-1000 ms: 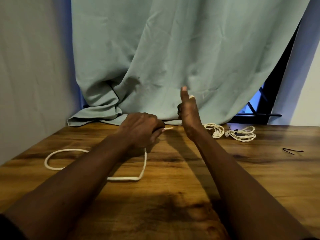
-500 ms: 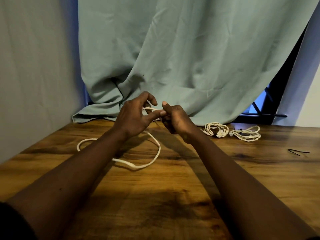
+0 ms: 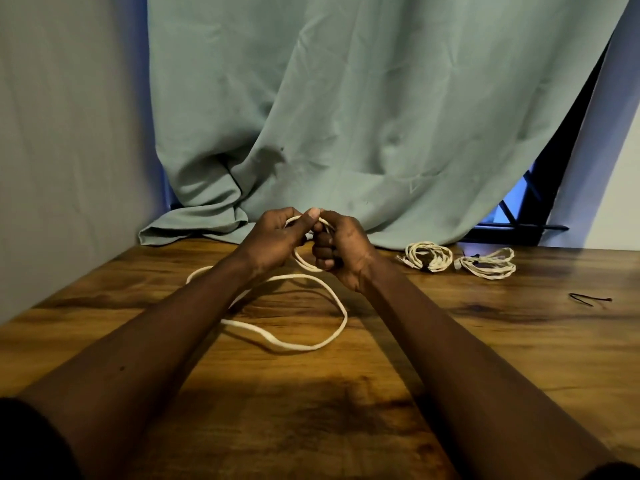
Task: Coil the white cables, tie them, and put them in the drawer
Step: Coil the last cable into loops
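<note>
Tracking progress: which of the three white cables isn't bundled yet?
The long cable gripped by the left hand and right hand; most of it trails loose over the table. The left bundle and right bundle by the curtain are coiled.

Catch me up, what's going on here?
A person is coiling a white cable: the left hand and right hand grip a small loop of it above the wooden table, the rest trailing loose on the top. A coiled bundle and a second bundle lie to the right near the curtain, a black tie farther right. No drawer in view.
</note>
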